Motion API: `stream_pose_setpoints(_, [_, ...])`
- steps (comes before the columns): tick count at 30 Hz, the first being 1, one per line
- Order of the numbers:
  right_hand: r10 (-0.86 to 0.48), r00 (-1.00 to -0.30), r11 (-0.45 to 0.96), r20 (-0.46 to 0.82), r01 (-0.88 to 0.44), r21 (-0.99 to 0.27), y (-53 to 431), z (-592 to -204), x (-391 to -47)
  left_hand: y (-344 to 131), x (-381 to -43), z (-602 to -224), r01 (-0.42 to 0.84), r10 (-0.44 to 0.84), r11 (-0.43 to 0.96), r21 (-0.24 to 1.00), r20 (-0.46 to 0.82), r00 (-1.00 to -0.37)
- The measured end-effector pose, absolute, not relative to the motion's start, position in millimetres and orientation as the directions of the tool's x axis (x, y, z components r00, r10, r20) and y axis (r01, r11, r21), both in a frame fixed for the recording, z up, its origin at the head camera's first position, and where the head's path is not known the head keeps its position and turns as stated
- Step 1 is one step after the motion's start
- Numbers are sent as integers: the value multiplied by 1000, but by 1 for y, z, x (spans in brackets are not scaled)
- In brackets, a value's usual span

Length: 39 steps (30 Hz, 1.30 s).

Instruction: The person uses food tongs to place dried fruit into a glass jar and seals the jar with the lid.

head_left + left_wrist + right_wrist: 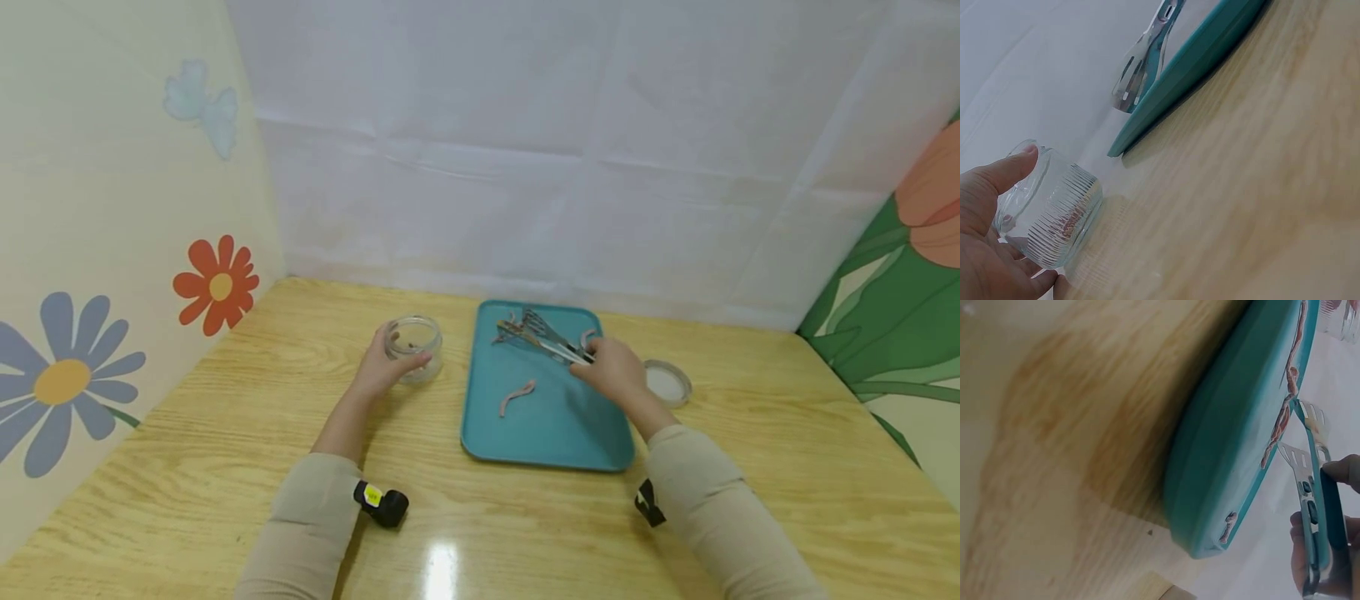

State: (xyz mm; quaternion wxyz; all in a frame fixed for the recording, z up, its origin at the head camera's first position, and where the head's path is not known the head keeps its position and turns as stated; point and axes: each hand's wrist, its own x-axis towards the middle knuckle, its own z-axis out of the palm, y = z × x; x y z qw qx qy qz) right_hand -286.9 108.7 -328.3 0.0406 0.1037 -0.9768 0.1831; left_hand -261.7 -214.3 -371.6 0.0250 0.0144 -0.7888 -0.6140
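My left hand [381, 367] holds a clear ribbed glass jar [1063, 209] that stands uncovered on the table, thumb at its rim and fingers round the side. Small reddish-brown bits show low inside it. In my right hand [617, 371] is a pair of metal tongs [1319, 512] with slotted ends, gripped by the arms, the ends spread apart. They reach over the far part of a teal tray [555, 425]. Thin pinkish-brown strips lie on the tray: one strip [517, 397] near the middle, others by the tong ends and one close to my right fingers.
A round lid [667, 383] with a pale inside lies right of the tray, beside my right wrist. The wooden table [420, 550] ends at a white cloth backdrop [480, 183]. A flower-printed panel [150, 250] borders the left side, another the right.
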Motion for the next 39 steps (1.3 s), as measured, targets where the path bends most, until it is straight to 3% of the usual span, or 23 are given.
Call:
stream_pose_setpoints(16, [-259,-961,895,91,-275,-352,111,-331,-292,-214,-261,-370,-5,-60,262,965,11,-998])
stream_pose_setpoints(39, [-306,-950,931,55,-311,-193,96,-328,-279,-213,-262,-371,5,-57,244,970,20,-998])
